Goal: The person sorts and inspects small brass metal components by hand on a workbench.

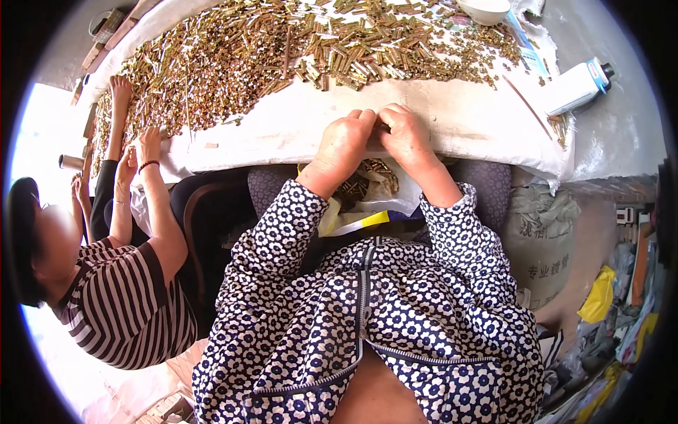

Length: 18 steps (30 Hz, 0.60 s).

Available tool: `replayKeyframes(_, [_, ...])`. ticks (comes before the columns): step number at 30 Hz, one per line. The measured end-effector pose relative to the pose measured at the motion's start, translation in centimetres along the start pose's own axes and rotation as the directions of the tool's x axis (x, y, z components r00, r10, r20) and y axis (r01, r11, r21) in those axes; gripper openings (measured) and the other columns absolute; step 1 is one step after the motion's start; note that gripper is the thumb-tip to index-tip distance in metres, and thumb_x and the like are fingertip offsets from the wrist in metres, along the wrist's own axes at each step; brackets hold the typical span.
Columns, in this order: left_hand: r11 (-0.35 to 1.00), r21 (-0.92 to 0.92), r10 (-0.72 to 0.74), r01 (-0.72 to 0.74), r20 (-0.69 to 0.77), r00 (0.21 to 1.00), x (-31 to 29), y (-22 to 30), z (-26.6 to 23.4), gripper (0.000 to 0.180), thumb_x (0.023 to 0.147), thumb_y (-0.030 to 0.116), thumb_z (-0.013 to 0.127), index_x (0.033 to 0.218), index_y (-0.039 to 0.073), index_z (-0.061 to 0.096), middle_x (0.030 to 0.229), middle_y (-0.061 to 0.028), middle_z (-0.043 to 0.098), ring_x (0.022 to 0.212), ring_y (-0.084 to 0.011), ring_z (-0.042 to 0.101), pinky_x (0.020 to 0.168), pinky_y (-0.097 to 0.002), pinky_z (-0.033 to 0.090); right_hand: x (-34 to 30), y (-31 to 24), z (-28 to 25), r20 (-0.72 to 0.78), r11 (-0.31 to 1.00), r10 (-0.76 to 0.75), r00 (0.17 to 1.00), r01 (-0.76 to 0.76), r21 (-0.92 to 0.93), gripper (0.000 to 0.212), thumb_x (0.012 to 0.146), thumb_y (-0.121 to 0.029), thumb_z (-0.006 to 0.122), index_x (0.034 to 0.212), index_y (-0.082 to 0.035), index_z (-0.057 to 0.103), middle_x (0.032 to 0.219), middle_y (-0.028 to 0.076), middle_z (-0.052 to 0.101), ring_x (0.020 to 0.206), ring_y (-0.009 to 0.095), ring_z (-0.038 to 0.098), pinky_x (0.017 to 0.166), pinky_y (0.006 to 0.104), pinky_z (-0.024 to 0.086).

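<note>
Above the near edge of a white-covered table [480, 113], my left hand [346, 141] and my right hand [408, 136] come together with bent, closed fingers. Their fingertips nearly touch, and whatever they pinch is hidden behind the fingers. Beyond them lies a wide heap of small shiny brass-coloured metal pieces [226, 67]. Longer brass-coloured pieces [367, 49] lie loose straight ahead of my hands. Below my wrists, an open bag [406, 187] at my lap holds more brass-coloured pieces [367, 177].
A white bowl [486, 10] stands at the far right, and a white bottle with a dark cap [578, 87] lies at the right edge. A thin stick [526, 106] rests nearby. At left, a co-worker in a striped shirt [131, 304] works close beside me. A filled sack [544, 247] stands at right.
</note>
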<state>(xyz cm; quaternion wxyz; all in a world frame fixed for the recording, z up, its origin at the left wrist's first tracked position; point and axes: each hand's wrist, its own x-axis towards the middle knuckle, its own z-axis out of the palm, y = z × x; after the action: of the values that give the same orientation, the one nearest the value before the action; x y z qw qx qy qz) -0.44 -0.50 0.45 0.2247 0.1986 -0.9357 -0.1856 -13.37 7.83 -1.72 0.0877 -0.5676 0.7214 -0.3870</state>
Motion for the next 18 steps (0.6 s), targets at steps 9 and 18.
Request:
replayKeyframes(9, [0.495,-0.727,-0.428,0.477,0.274,0.861,-1.2,-2.5,-0.5,0.010,0.092,0.014,0.058,0.092,0.004,0.057,0.077,-0.0037,0.064,0.059,-0.0083,0.057,0.047,-0.0225,0.044,-1.4,0.7,-0.9,-0.103,0.995,-0.090,0.991,0.084,-0.059,0.005,0.075,-0.002,0.063,0.079,-0.005,0.062,0.083,0.009,0.060,0.079,0.026,0.060,0.068,0.0352,0.049])
replayKeyframes(18, [0.119,-0.890,-0.367,0.440,0.372,0.853,-2.7,-1.3,-2.5,0.012,0.094,0.017,0.055,0.091,0.006,0.058,0.079,-0.0035,0.063,0.064,-0.0085,0.060,0.048,-0.0190,0.042,-1.3,0.9,-0.9,-0.207,0.997,-0.083,0.975,0.080,-0.024,0.015,0.075,0.002,0.062,0.086,-0.007,0.062,0.084,0.008,0.061,0.075,0.025,0.060,0.067,0.0335,0.049])
